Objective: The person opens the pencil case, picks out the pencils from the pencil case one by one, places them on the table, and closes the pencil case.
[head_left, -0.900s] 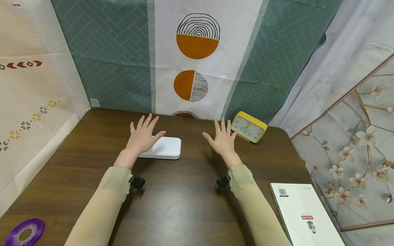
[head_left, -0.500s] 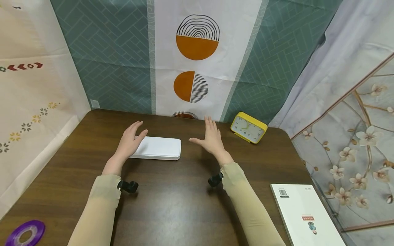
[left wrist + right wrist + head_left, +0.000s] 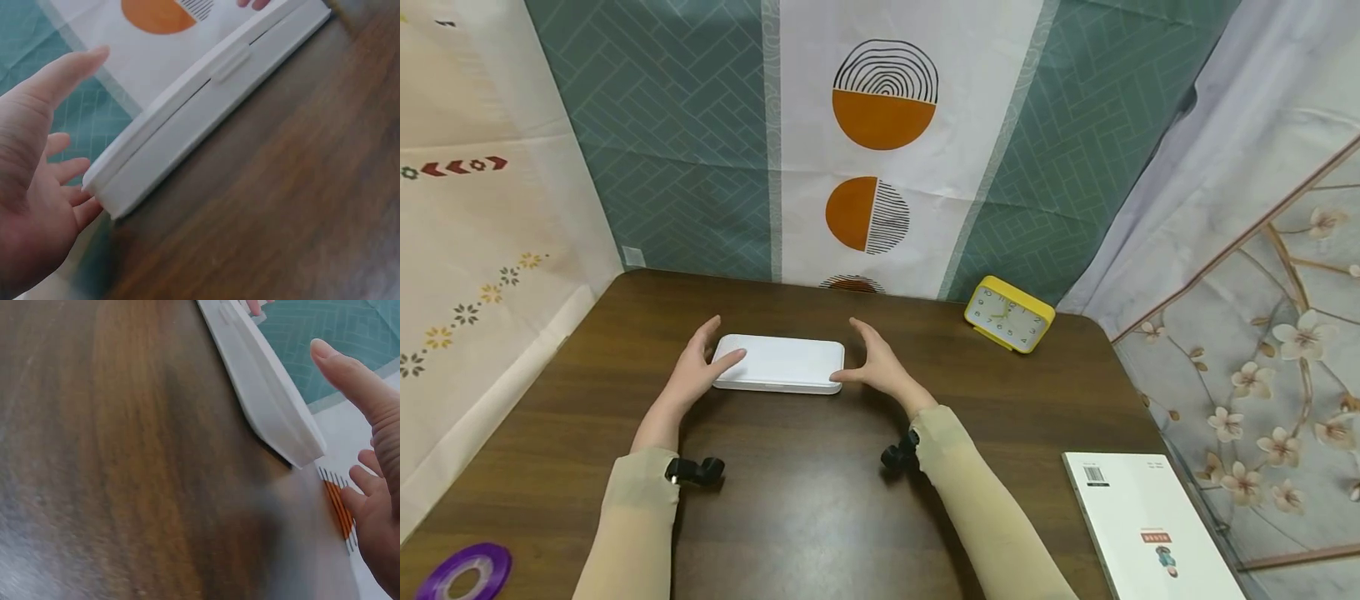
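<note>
You have the white case [image 3: 778, 364] lying flat on the brown table [image 3: 790, 508], its long seamed side facing you, with one of your hands at each end of it. Your left hand [image 3: 688, 371] is spread, thumb held well away from the fingers; its fingers are at the case's left end, the thumb reaching above the near left corner. In the left wrist view your lower fingertips overlap that end, and you cannot tell from this whether they touch. Your right hand [image 3: 880, 367] is spread too, in a wide curve at the case's right end; the right wrist view shows a gap between its fingers and the case, and its thumb is also apart. Neither hand pinches anything. To the right of the case and a little farther back stands a yellow clock [image 3: 1010, 315]. To its right and nearer you lies a white book [image 3: 1150, 525]; to its left and nearer you is a purple roll [image 3: 493, 560].
</note>
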{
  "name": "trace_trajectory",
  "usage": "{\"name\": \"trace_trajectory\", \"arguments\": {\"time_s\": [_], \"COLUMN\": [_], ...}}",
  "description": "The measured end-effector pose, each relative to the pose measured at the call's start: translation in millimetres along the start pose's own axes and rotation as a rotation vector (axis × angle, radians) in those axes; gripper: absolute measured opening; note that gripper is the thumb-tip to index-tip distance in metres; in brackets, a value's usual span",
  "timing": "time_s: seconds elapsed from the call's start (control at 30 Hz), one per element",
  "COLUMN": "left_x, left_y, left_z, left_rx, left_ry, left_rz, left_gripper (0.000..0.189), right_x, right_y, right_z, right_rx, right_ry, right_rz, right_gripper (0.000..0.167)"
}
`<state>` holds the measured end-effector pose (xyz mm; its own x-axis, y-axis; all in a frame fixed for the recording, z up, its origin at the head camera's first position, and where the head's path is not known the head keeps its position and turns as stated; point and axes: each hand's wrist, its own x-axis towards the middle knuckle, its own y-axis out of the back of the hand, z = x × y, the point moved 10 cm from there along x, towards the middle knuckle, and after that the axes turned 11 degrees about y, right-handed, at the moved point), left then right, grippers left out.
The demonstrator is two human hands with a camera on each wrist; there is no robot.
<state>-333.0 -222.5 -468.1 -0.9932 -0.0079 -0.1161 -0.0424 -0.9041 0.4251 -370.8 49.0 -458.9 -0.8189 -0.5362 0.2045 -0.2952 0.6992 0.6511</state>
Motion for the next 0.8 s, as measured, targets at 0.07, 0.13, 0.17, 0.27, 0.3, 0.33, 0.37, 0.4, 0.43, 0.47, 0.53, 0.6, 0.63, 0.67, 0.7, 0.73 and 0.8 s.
{"name": "trace_trajectory", "arguments": {"time_s": [0.07, 0.13, 0.17, 0.27, 0.3, 0.33, 0.37, 0.4, 0.43, 0.47, 0.53, 0.6, 0.63, 0.67, 0.7, 0.73, 0.8], "left_x": [-0.1, -0.2, -0.5, -0.5, -0.3, -0.2, -0.1, 0.2, 0.4, 0.7, 1.6, 2.4, 2.8, 3.2, 3.2, 3.2, 2.8], "left_y": [-2.2, -4.0, -4.5, -6.2, -6.7, -7.5, -8.4, -9.6, -10.8, -11.6, -12.7, -13.1, -12.8, -13.0, -13.2, -13.5, -13.4], "left_z": [-6.0, -11.4, -13.2, -17.6, -18.7, -19.2, -19.8, -20.5, -21.1, -21.6, -22.8, -24.3, -25.1, -25.6, -26.2, -26.7, -27.4], "left_rx": [-0.023, -0.037, -0.039, -0.038, -0.033, -0.028, -0.025, -0.026, -0.025, -0.024, -0.022, -0.02, -0.015, -0.013, -0.011, -0.01, -0.005], "left_ry": [0.007, 0.014, 0.015, 0.021, 0.023, 0.026, 0.029, 0.033, 0.037, 0.039, 0.042, 0.045, 0.046, 0.043, 0.043, 0.042, 0.036], "left_rz": [-0.024, -0.047, -0.054, -0.072, -0.075, -0.078, -0.08, -0.084, -0.086, -0.085, -0.08, -0.075, -0.07, -0.069, -0.069, -0.071, -0.072], "left_gripper": [0.097, 0.103, 0.105, 0.111, 0.113, 0.115, 0.116, 0.118, 0.12, 0.121, 0.124, 0.126, 0.127, 0.128, 0.129, 0.13, 0.13], "right_x": [-0.8, -1.4, -1.6, -1.8, -1.8, -2.0, -2.1, -2.3, -2.5, -2.3, -2.1, -1.6, -1.1, -0.7, -0.3, 0.2, 1.2], "right_y": [-5.9, -10.3, -11.9, -16.4, -17.8, -19.2, -20.4, -21.4, -22.2, -22.9, -24.8, -27.2, -28.6, -29.8, -30.8, -31.6, -32.8], "right_z": [1.7, 3.3, 4.0, 6.1, 6.5, 6.9, 7.3, 7.7, 8.0, 7.8, 7.9, 7.3, 7.3, 6.6, 6.4, 5.9, 4.9], "right_rx": [0.028, 0.053, 0.063, 0.074, 0.075, 0.073, 0.069, 0.067, 0.065, 0.064, 0.063, 0.067, 0.065, 0.062, 0.058, 0.055, 0.055], "right_ry": [-0.005, -0.01, -0.009, -0.011, -0.01, -0.009, -0.008, -0.008, -0.008, -0.004, -0.002, 0.006, 0.011, 0.018, 0.023, 0.029, 0.043], "right_rz": [-0.019, -0.03, -0.032, -0.045, -0.051, -0.058, -0.064, -0.069, -0.072, -0.075, -0.086, -0.1, -0.107, -0.113, -0.117, -0.117, -0.11], "right_gripper": [0.105, 0.104, 0.104, 0.104, 0.104, 0.104, 0.104, 0.104, 0.104, 0.104, 0.103, 0.103, 0.103, 0.103, 0.103, 0.103, 0.102]}}
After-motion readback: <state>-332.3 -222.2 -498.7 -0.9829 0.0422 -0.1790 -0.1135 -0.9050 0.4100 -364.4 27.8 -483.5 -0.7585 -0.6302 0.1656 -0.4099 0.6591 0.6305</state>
